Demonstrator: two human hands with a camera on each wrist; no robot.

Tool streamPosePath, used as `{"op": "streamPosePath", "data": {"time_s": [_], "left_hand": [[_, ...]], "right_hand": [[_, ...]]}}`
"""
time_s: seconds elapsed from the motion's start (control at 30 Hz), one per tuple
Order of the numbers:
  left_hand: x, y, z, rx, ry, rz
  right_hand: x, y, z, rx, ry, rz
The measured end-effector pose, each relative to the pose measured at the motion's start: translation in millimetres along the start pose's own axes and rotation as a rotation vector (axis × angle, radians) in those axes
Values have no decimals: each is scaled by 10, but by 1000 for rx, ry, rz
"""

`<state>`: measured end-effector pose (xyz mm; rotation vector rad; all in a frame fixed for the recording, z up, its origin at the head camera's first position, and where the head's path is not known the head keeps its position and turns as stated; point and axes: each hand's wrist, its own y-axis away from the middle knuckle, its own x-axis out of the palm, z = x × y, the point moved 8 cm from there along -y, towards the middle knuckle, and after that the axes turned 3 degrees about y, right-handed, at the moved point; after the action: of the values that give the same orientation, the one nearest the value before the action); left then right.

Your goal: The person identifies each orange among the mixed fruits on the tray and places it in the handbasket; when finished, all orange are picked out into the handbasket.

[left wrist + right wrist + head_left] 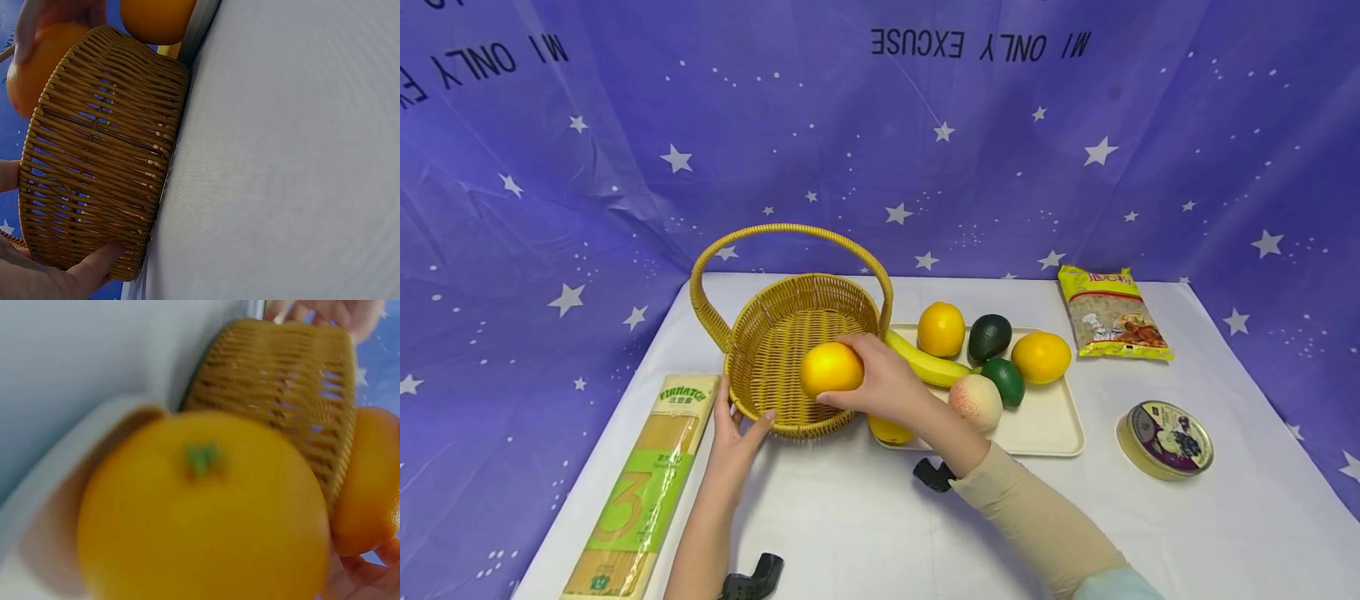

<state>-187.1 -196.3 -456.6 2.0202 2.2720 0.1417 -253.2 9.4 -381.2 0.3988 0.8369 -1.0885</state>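
Observation:
My right hand (887, 379) grips an orange (832, 370) between thumb and fingers, over the near right part of a round wicker basket (805, 430). At the basket's near left side, my left hand (735, 446) holds it, thumb against the outer wall and fingers at the rim. The left wrist view shows that thumb (97, 265) pressed to the weave. Inside, the woven bottom shows with no fruit on it, and the tall handle (790, 228) stands up. Another orange (206, 512), at the tray's left edge under my right wrist, fills much of the right wrist view.
Right of the basket, a cream tray (1048, 433) bears a banana (928, 365), a peach (976, 403), a dark avocado (989, 337), a green one (1004, 382) and more yellow-orange fruit (942, 329). Around lie a noodle pack (640, 492), a yellow bag (1116, 317) and a round tin (1165, 440).

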Motion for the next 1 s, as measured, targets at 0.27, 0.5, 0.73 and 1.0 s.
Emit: {"op": "streamPosePath", "data": {"time_s": [0.27, 0.5, 0.73, 1.0], "left_hand": [[22, 10, -9, -1, -11, 15], [18, 15, -4, -5, -3, 9], [16, 25, 0, 5, -7, 4], [24, 16, -21, 13, -3, 5]], "right_hand": [[369, -145, 116, -53, 109, 76], [552, -201, 160, -17, 320, 153], [595, -222, 180, -2, 393, 203], [576, -212, 185, -34, 377, 218]]}}
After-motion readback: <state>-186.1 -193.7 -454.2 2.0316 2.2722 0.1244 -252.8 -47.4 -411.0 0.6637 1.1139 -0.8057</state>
